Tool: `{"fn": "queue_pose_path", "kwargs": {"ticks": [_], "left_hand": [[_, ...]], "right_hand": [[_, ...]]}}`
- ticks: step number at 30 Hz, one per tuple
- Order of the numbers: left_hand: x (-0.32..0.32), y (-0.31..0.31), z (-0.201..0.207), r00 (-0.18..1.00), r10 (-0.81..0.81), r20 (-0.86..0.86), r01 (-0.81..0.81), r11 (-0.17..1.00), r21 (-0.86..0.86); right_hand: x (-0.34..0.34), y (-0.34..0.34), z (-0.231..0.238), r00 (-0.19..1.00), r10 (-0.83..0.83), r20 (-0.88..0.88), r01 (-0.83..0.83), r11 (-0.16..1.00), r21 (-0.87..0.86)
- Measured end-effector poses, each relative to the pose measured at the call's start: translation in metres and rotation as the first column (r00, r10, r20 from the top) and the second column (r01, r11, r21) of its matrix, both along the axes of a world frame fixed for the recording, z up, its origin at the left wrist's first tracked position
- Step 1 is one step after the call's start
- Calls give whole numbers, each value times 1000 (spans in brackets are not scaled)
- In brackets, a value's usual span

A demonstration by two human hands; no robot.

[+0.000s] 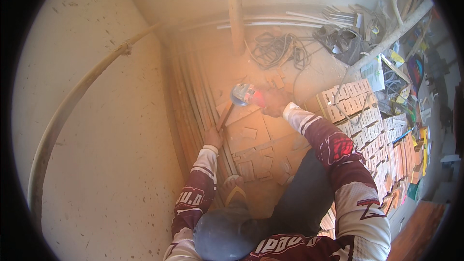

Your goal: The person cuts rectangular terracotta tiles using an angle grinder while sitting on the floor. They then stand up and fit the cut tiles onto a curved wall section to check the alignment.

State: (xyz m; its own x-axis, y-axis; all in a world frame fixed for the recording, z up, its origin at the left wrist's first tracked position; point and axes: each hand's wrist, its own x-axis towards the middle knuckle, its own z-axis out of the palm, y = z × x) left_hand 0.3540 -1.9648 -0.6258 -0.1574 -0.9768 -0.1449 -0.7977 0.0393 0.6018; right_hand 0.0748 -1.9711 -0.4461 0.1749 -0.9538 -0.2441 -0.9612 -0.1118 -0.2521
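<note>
My right hand (276, 103) is wrapped round the body of a red angle grinder (252, 96). Its round disc guard (237, 94) points left, at the far end of a narrow reddish-brown tile piece (225, 116). The fingers of my left hand (213, 138) are closed on the near end of that piece, beside long strips lying on the floor. Orange dust hazes the air around the disc, so I cannot tell whether the disc touches the piece. Cut tile offcuts (249, 133) lie below the grinder.
Long wooden strips (189, 101) run along the left wall (116, 130). A wooden post (235, 14) stands ahead, near coiled black cable (275, 50). Stacked tiles (360, 121) fill the right side, with a slanting pole (386, 38) beyond. My sandalled foot (235, 191) is close to the offcuts.
</note>
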Motion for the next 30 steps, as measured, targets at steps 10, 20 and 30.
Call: {"fn": "queue_pose_path", "kwargs": {"ticks": [10,20,30], "left_hand": [[5,2,0,1000,21,-1,-21,999,-36],[5,0,-4,1000,14,12,-13,998,-62],[-3,-1,4,1000,14,11,-14,1000,-10]], "right_hand": [[5,-9,14,998,-42,48,39,998,54],[4,-4,12,992,-123,-38,127,983,132],[-24,-16,-26,970,-243,16,242,969,39]]}}
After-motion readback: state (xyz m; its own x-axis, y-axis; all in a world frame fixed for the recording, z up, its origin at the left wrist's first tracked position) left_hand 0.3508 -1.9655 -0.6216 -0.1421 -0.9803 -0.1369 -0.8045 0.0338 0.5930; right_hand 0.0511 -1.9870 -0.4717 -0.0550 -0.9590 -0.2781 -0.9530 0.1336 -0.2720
